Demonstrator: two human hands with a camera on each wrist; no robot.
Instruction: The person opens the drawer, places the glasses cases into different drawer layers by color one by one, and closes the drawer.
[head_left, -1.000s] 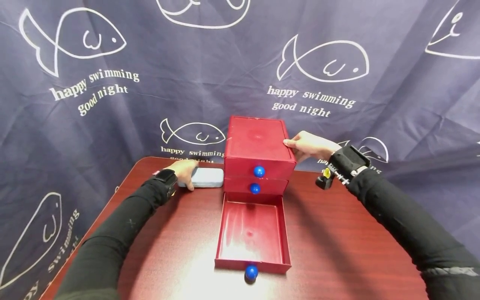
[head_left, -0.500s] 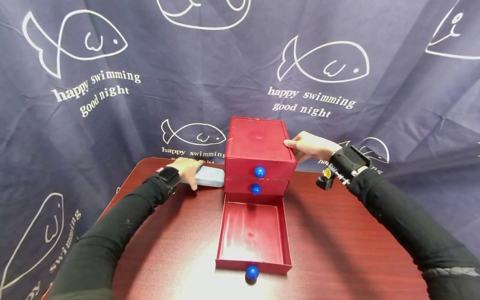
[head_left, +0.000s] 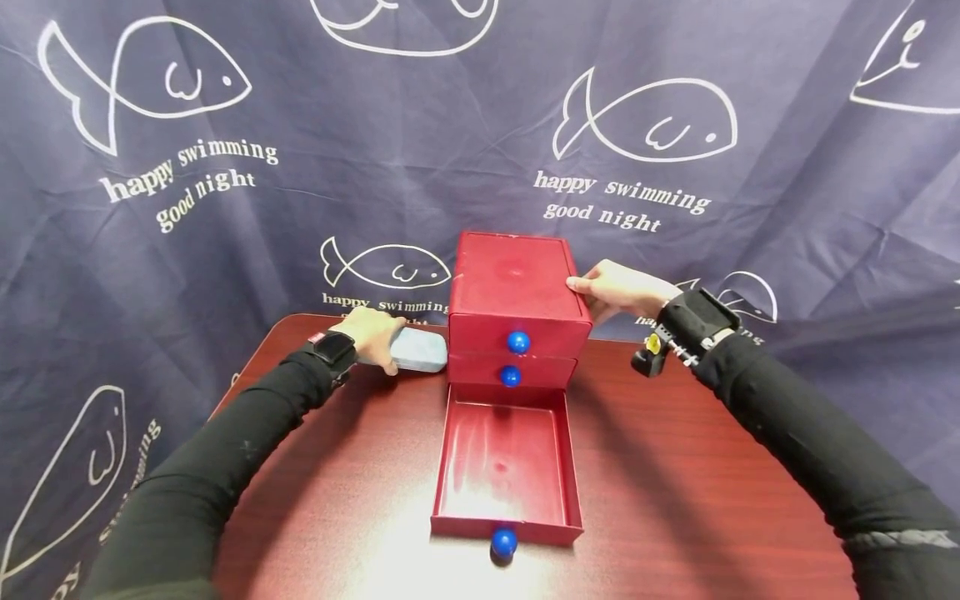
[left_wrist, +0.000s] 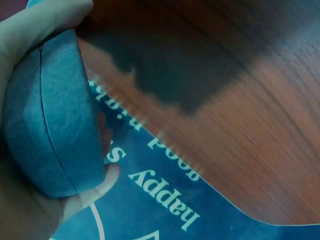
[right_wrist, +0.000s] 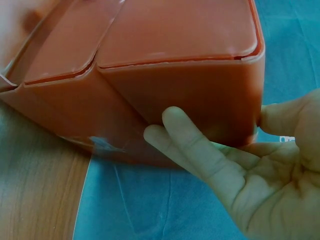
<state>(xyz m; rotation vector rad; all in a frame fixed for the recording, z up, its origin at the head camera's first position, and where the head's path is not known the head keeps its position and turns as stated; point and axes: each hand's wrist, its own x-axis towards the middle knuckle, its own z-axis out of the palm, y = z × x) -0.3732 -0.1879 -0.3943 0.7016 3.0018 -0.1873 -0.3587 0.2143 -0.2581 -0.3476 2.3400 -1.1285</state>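
A pale blue hard case (head_left: 417,349), shaped like a glasses case with a seam along its side (left_wrist: 55,115), is gripped by my left hand (head_left: 371,337) between thumb and fingers. It hangs a little above the table, just left of a red three-drawer cabinet (head_left: 517,279). My right hand (head_left: 622,287) rests on the cabinet's right side. Its thumb lies on the top edge, and two straight fingers (right_wrist: 187,135) lie against the side wall. The bottom drawer (head_left: 502,467) stands pulled out with nothing inside; the upper two are closed.
Blue ball knobs (head_left: 518,342) stick out from the drawer fronts. The cabinet stands near the back edge of a reddish wooden table (head_left: 675,467). A grey-blue curtain (head_left: 480,150) with fish prints hangs right behind it.
My left hand has tightened around the case and raised it slightly off the table, tilting it. The right hand and the cabinet have stayed in place.
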